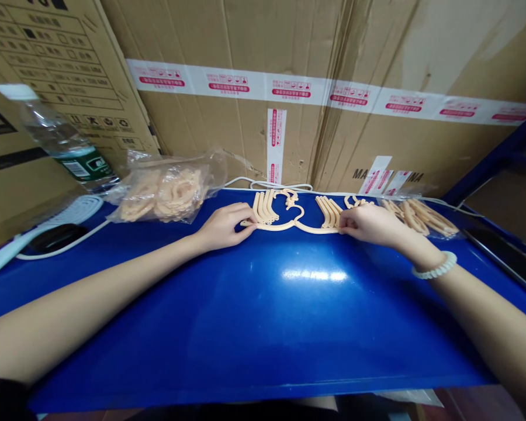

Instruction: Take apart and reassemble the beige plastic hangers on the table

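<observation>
A peach plastic hanger (296,225) lies flat on the blue table (263,316) near its far edge. My left hand (223,225) pinches the hanger's left end, fingers closed on it. My right hand (366,224), with a white bead bracelet at the wrist, grips the hanger's right end. Behind the hanger lie two small stacks of peach hanger arms (265,206) (328,210) and a loose hook piece (290,197).
A clear bag of peach parts (164,193) sits at the left, another bag of long parts (421,215) at the right. A water bottle (63,140) leans at far left beside a white power strip (48,225). Cardboard boxes (289,88) wall off the back.
</observation>
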`<state>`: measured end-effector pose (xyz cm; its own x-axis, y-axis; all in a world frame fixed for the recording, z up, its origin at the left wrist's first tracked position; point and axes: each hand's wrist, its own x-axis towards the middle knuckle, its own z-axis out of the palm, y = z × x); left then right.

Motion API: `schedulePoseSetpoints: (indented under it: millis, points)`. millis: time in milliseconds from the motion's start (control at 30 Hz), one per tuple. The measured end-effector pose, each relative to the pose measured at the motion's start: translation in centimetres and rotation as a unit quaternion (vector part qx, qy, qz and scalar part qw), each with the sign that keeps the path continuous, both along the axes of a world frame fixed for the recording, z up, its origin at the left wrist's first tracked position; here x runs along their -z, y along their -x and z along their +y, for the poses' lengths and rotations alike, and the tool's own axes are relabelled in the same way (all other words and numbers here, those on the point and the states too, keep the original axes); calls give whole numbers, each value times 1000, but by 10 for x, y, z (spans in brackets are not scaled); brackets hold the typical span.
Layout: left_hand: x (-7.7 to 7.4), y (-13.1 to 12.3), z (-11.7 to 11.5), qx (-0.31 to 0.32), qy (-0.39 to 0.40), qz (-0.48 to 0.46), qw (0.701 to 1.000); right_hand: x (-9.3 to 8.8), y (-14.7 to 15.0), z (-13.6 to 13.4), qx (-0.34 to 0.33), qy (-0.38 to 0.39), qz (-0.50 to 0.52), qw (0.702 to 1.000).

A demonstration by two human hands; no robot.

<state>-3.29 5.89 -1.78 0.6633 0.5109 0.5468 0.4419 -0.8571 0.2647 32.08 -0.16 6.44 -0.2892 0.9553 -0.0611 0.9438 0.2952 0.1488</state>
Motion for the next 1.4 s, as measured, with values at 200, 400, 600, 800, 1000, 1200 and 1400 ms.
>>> schedulePoseSetpoints:
  millis: [200,400,600,800,1000,1200,1400]
  points:
    - [2,0,1,-24,3,1,1000,3,5,-2,11,-29,-32,999]
    - [1,-1,1,-24,2,3,1000,2,-11,5,-28,4,59,998]
    - [3,-1,2,-13,-10,-6,1000,-10,-18,3,14,16,16,1000]
    - [3,0,2,-2,-15,-10,1000,-5,-14,3,23,17,-36,999]
    - [4,0,3,0,-13,-11,1000,4,-19,7,1,-35,-51,998]
    - [2,0,2,0,-10,-12,1000,13,-24,15,-68,-77,-32,994]
    - [5,1,9,-30,-10,-65,997,14,-19,12,-57,-161,-48,984]
